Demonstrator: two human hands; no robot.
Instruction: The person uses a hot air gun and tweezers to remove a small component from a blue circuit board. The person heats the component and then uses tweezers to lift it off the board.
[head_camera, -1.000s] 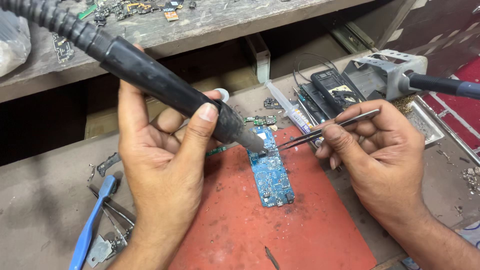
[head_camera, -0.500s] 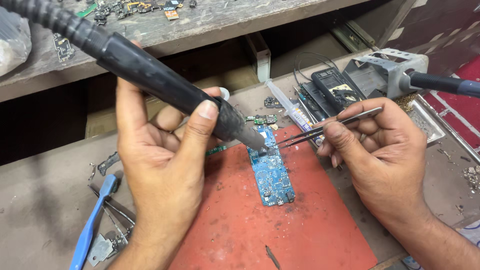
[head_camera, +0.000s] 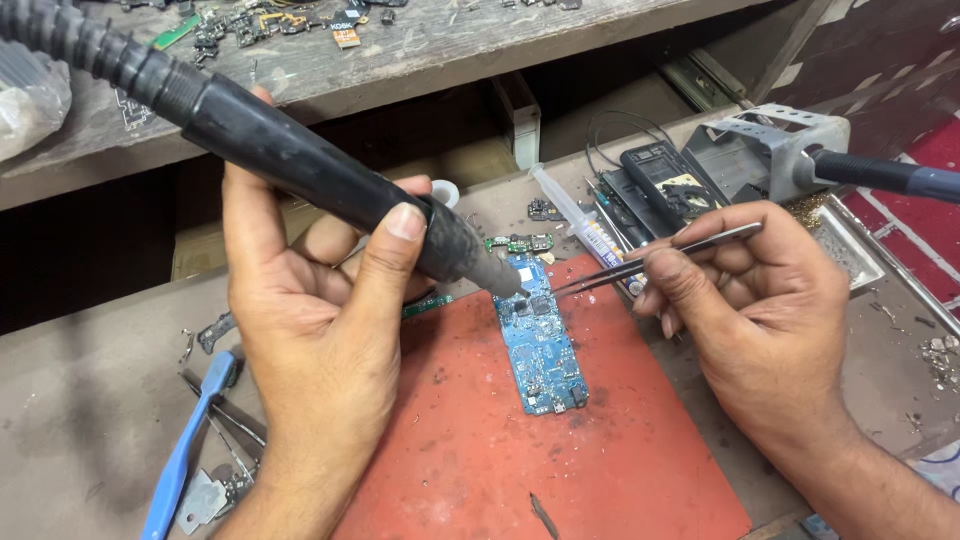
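Note:
A long blue circuit board (head_camera: 541, 346) lies on a red work mat (head_camera: 480, 470). My left hand (head_camera: 320, 320) grips a black hot-air wand (head_camera: 300, 165) with a ribbed hose; its metal nozzle points down at the board's top end. My right hand (head_camera: 760, 310) pinches metal tweezers (head_camera: 650, 262), whose tips hover just right of the nozzle over the board's upper edge.
A blue-handled tool (head_camera: 185, 450) and metal scraps lie at the lower left. A syringe (head_camera: 575, 215), a dark phone frame (head_camera: 665, 180) and a soldering iron in its metal stand (head_camera: 780, 145) sit behind the mat. A wooden shelf (head_camera: 400, 50) carries small parts.
Both hands and tools hold nearly the same spot; the nozzle and tweezer tips stay over the board's top end.

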